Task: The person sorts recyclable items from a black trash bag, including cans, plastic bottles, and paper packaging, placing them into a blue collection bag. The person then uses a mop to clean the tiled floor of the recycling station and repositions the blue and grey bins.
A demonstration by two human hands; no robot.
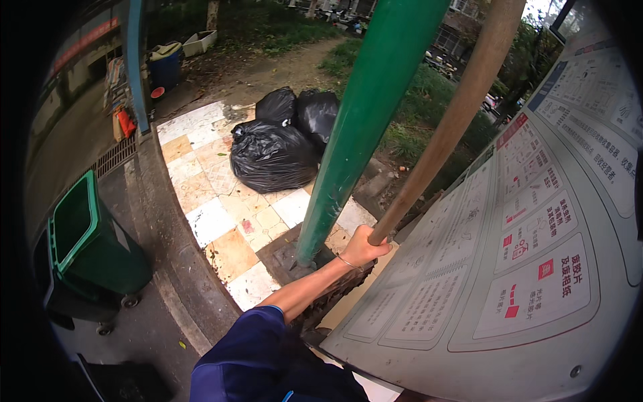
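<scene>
My left hand [365, 247] reaches up from the lower middle in a dark blue short sleeve, a thin band on its wrist. Its fingers are closed round the lower part of a brown wooden pole [449, 127], which slants up to the upper right and out of the picture. The pole's end below the fist cannot be made out. Just left of the hand, a thick green post [368, 100] rises from the paving, and my forearm passes close by its foot. A large printed notice board [435, 268] stands to the right of the hand. My right hand is not in view.
Three full black rubbish bags [274, 157] rest on worn tiles [231, 251] behind the post. At left stands a green wheeled bin [100, 248], beside a raised kerb [175, 268]. A blue post [136, 67], a drain grate [115, 158] and a blue bucket [165, 67] are farther back.
</scene>
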